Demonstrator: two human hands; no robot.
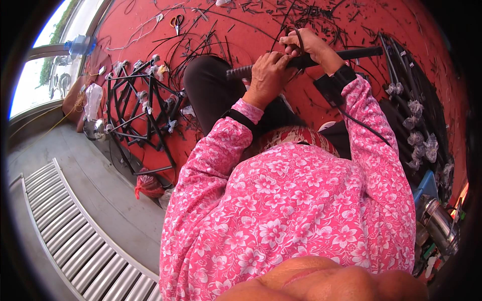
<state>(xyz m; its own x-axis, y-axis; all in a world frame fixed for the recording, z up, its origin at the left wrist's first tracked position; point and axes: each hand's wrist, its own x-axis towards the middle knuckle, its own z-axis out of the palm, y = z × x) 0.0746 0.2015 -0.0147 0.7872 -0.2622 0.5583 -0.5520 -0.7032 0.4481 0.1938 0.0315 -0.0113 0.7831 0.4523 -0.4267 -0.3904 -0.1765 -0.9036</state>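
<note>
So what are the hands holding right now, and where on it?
Both hold a dark rod lying across the knee: left hand near its left end, right hand around the middle.

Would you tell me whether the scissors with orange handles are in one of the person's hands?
No. The scissors lie on the red mat, well away from both hands, which grip a dark rod.

Red floor mat [401, 30] w/ black strip scraps [321, 15], scissors [176, 21], black frames [135, 108].

Middle of rod [306, 60] hidden under both hands. Strip [299, 39] vanishing into right hand [309, 45]. Left hand [267, 75] fingertips tucked out of sight. Scraps [311, 15] too small to identify.
</note>
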